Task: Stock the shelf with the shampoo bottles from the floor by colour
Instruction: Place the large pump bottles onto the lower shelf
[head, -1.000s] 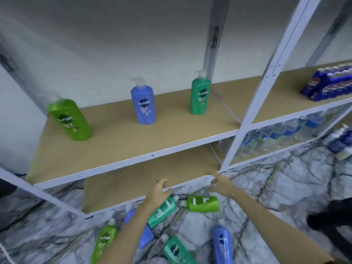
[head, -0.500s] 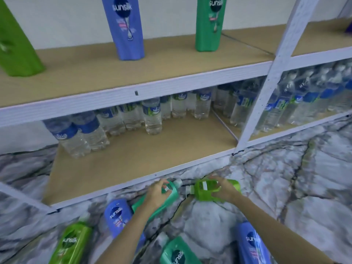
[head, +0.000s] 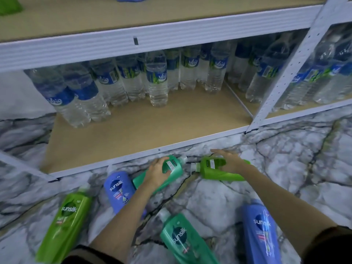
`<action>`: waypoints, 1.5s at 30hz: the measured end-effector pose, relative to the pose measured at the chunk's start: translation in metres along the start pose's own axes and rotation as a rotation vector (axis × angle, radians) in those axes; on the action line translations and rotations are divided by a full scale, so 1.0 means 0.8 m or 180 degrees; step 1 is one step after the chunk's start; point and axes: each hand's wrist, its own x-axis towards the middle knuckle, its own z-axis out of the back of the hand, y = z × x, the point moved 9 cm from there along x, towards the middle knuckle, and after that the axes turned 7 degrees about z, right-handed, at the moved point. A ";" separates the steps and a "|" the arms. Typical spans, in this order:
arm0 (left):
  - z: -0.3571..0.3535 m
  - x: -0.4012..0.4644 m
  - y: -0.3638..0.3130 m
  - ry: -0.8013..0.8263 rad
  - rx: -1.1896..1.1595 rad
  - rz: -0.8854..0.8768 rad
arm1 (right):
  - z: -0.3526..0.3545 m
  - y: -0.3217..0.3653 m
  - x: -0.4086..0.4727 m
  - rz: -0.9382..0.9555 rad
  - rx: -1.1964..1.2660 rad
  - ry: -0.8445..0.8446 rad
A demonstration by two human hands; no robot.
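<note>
Four shampoo bottles lie nearest on the marble floor [head: 219,202]; beyond, left hand [head: 157,173] grips a teal bottle [head: 172,171], right hand [head: 231,161] a lime bottle [head: 215,169]. Probably full, heavy, slick plastic: grasp mid-body. Shelf [head: 152,126] behind.

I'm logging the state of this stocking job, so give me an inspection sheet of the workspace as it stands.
Surface: marbled floor, six shampoo bottles lying on it.
Job's things: teal bottle under the left hand; lime bottle under the right hand; loose are a lime bottle at left, a blue bottle, a near teal bottle and a blue bottle at right.
Clutter: water bottles standing at the back of the lower shelf.
Grippers: left fingers curl round the teal bottle; right hand grips the lime one, forefinger straight.
Cables: nothing seen.
Surroundings: white shelf upright; upper shelf above.
</note>
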 end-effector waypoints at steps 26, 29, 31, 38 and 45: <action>-0.046 0.030 0.043 0.0636 0.0866 0.0709 | -0.057 -0.015 -0.001 -0.0129 -0.0318 0.0123; -0.051 0.028 0.049 0.0815 0.0090 0.0735 | -0.070 -0.009 -0.001 -0.0009 0.0120 0.0042; -0.048 0.023 0.047 0.0925 -0.0412 0.0653 | -0.075 -0.003 -0.001 0.0115 0.0377 0.0119; -0.040 0.011 0.030 0.0885 -0.0465 0.0536 | -0.076 0.025 -0.006 0.0344 0.0508 0.0263; -0.045 -0.006 0.008 0.0919 -0.0080 0.0196 | -0.075 0.032 -0.018 0.0207 0.0245 -0.0039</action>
